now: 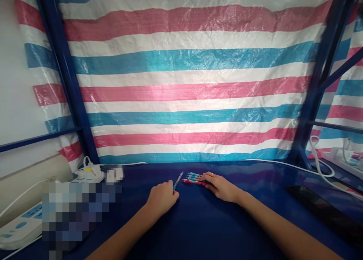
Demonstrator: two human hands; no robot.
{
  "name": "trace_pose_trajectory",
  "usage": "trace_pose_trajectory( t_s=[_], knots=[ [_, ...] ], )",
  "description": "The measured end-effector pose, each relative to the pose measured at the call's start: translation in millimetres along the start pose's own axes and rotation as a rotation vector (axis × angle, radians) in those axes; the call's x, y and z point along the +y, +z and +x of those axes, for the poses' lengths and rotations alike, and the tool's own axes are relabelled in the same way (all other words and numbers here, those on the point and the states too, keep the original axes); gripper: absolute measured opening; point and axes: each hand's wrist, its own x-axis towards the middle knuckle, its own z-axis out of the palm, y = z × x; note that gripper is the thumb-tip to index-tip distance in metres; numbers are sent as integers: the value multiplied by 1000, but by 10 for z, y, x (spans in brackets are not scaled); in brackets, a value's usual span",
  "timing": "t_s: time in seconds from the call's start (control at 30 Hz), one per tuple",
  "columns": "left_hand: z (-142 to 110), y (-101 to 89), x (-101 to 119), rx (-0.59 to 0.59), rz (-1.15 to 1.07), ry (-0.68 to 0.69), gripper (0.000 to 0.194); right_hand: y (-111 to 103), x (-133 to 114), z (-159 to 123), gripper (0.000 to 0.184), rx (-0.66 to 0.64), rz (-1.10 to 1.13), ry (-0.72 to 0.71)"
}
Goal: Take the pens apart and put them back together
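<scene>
My left hand (162, 197) is closed around a blue-and-white pen (178, 180), whose far end points up and to the right, away from me. Just right of it, several blue-and-white pens (193, 176) lie side by side on the dark blue tabletop (181, 229). A red pen (188, 181) lies along the near side of that row. My right hand (219, 185) has its fingers curled over the right ends of these pens and hides them. A ring shows on one of its fingers.
White power strips (21, 224) with plugs and cables line the left side, beside a blurred-out patch. On the right lie a flat black object (320, 207) and a white cable (321, 165). Blue metal posts (66, 74) and a striped plastic sheet (193, 93) stand behind.
</scene>
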Motion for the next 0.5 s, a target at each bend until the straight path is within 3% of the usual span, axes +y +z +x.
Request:
trace_pose_trajectory(
  t_s=[0.17, 0.3, 0.5],
  knots=[
    [89, -6, -212, -6, 31, -29, 18, -5, 69, -25, 34, 6, -18, -2],
    [105, 20, -236, -5, 27, 14, 19, 15, 170, -52, 36, 10, -39, 64],
    [145, 42, -254, 45, 21, 4, 20, 69, 242, -51, 32, 41, -36, 47]
  ],
)
